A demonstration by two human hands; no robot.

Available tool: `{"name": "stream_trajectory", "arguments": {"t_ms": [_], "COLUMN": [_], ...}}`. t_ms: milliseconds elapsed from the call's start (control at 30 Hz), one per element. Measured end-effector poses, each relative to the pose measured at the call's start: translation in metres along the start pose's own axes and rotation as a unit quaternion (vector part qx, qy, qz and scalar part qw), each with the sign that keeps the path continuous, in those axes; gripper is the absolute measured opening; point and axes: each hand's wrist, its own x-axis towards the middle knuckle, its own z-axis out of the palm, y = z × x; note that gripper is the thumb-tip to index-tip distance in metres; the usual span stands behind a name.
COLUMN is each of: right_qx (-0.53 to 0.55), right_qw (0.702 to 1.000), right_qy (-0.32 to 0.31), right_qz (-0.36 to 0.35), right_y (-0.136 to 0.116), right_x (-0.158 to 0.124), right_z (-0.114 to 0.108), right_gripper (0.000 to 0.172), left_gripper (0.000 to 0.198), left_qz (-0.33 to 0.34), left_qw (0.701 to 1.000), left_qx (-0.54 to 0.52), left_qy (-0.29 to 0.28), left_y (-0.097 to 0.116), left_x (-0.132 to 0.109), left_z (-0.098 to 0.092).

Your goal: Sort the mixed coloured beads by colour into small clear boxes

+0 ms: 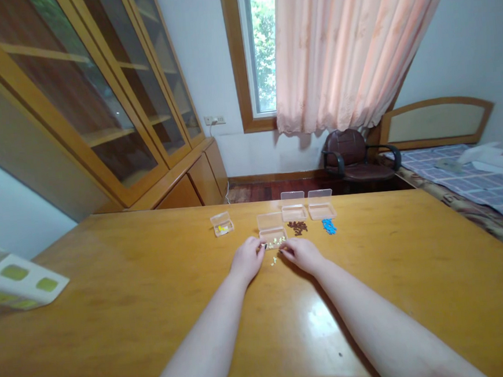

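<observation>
An open clear plastic box [273, 233] stands between my hands with its lid raised at the back. Pale yellow small pieces [276, 241] lie in and at the front of it, and a few more pale pieces [274, 261] are on the table just before it. My left hand [248, 258] is at the box's left front corner, fingers curled together. At the right front corner is my right hand [301, 253], thumb and fingers pinched close to the pale pieces. What either hand holds is too small to make out.
Brown pieces [297, 228] and blue pieces [329, 226] lie in piles before two open clear boxes [294, 213]. A smaller open box [222, 225] with yellow pieces stands to the left. A white-and-green carton [19, 279] is at the table's [157, 312] left end.
</observation>
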Motion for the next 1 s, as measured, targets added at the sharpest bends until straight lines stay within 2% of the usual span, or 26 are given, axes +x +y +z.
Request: {"name": "stream_trajectory", "arguments": {"t_ms": [167, 333, 433, 600, 767, 1000], "right_qx": [-0.01, -0.013, 0.0, 0.025, -0.007, -0.028], "right_qw": [0.996, 0.994, 0.998, 0.998, 0.994, 0.991], "right_qy": [0.065, 0.053, 0.041, -0.039, -0.088, -0.106], "right_qz": [0.054, 0.09, 0.041, -0.052, -0.07, -0.081], "right_y": [0.01, 0.01, 0.004, -0.007, -0.012, -0.012], "right_x": [0.009, 0.008, 0.002, -0.006, -0.006, -0.005], "right_z": [0.003, 0.0, -0.003, -0.005, -0.004, -0.005], "right_gripper": [0.017, 0.023, 0.026, 0.025, 0.028, 0.029], "left_gripper": [0.014, 0.011, 0.012, 0.013, 0.011, 0.016], "left_qz": [0.066, 0.071, 0.068, 0.09, 0.096, 0.102], "left_qw": [0.994, 0.99, 0.99, 0.987, 0.984, 0.981], "left_qx": [0.016, 0.04, 0.038, 0.04, 0.079, 0.112], "left_qy": [-0.083, -0.114, -0.117, -0.126, -0.126, -0.117], "left_y": [0.01, 0.014, 0.013, 0.012, 0.011, 0.01], "left_x": [-0.007, -0.006, -0.008, -0.013, -0.012, -0.01], "left_z": [-0.009, -0.009, -0.012, -0.017, -0.011, -0.007]}}
